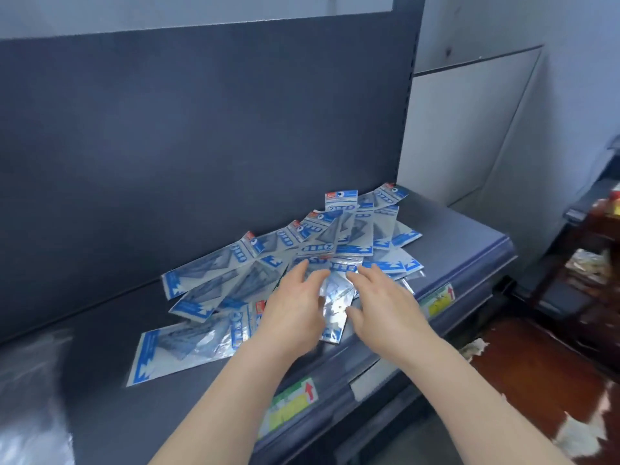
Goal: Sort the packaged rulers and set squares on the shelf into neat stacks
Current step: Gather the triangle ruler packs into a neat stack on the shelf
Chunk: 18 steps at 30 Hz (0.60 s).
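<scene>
dark grey back panel (201,129), upright right behind the pile, a few header cards leaning on it. dark grey shelf (100,414) under the pile, running out to its left and right. pale cabinet door (469,129) beyond the pile to the right, past the panel's end. red-brown floor (536,380) below and to the right of the pile. blurred clear plastic wrapping (30,397) well left of the pile, at the near end of the shelf.

pile of packaged rulers and set squares (352,236): blue-and-silver packets, fanned and overlapping at all angles, spread along the back of the shelf.

left hand (295,310) at the pile's near edge, palm down, fingers straight and slightly spread over the packets, gripping nothing; contact with the top packets hard to tell. right hand (385,307) just beside it, also at the pile's near edge, palm down, fingers fanned wide, thumb out toward the left hand, holding nothing.

large packet (174,350) lying flat off the pile's near-left side, its right end hidden by the left wrist. shiny packet (335,307) at the pile's near edge, between the two hands, one end close to the shelf's front lip.

two yellow-green price labels (437,300) with red arrows on that front lip, one near-right of the pile, the other well nearer than the pile, below the left forearm.
</scene>
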### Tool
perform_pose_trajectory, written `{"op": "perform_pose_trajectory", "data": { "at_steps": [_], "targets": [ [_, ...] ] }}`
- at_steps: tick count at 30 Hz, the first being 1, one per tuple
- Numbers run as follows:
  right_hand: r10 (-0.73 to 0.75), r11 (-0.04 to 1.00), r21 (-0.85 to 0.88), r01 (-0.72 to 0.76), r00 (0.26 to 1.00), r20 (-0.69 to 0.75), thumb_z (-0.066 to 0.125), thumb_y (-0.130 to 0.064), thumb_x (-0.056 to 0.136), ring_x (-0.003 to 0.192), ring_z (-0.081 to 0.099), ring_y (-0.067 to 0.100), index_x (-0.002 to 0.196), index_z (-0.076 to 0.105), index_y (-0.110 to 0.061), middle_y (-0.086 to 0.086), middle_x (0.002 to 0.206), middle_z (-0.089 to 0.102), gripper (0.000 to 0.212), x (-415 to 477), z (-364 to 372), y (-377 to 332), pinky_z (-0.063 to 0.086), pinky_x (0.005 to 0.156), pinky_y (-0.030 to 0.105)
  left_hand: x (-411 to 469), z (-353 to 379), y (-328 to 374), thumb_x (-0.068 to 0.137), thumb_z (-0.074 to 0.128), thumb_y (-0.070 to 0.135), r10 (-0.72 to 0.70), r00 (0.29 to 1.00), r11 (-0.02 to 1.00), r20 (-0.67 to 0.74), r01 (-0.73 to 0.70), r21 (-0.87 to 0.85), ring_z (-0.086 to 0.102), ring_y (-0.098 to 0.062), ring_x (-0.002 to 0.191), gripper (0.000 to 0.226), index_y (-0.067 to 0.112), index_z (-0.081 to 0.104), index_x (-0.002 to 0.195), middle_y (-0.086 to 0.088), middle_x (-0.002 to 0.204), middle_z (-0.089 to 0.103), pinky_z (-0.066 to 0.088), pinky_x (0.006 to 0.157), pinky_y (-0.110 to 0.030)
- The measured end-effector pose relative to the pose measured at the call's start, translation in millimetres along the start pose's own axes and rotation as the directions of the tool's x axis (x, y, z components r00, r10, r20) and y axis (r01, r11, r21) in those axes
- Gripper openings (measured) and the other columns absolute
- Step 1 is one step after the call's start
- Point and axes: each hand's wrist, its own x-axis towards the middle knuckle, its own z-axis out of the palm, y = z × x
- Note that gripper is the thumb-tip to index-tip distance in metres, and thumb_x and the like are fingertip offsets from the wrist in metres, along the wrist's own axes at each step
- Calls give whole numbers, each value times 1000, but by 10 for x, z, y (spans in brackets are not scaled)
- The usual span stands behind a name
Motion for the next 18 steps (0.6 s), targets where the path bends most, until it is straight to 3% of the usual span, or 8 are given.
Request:
{"op": "perform_pose_trajectory", "data": {
  "at_steps": [4, 8, 13, 18],
  "targets": [
    [-1, 1000, 14, 1, 1000, 8, 47, -31, 96, 141, 23, 16, 146, 31, -22, -5, 149, 32, 53, 147, -99, 427, 29, 107, 34, 300, 157, 274, 99, 47, 29, -17, 1000, 999, 26, 16, 35, 11, -20, 148, 55, 31, 26, 150, -2, 162, 9, 24, 116, -41],
    [-38, 999, 40, 37, 999, 4, 47, -28, 96, 139, 27, 15, 142, 38, -24, -4, 148, 34, 48, 337, -60, 636, 30, 107, 33, 497, 57, 100, 96, 48, 42, -207, 978, 972, -1, 206, 111, 0, -25, 149, 63, 36, 18, 151, -1, 163, 1, 20, 116, -55],
    [-177, 984, 41, 175, 983, 52, 51, -25, 95, 147, 11, 20, 141, 42, -22, 1, 154, 27, 47, 719, 0, 581, 22, 113, 38, 501, -206, -362, 80, 68, 53, -284, 934, 955, 215, 257, 149, -14, -25, 149, 101, 44, -1, 152, 1, 163, -14, 7, 118, -57],
    [-310, 950, 9, 311, 943, 124, 59, -44, 87, 148, 0, 19, 141, 41, -26, 0, 158, 16, 60, 1070, 45, 415, 12, 116, 44, 610, -284, -672, 59, 77, 70, -448, 854, 888, 266, 391, 240, -28, -28, 145, 133, 44, -16, 150, -2, 159, -27, -4, 118, -56]
  ]
}}
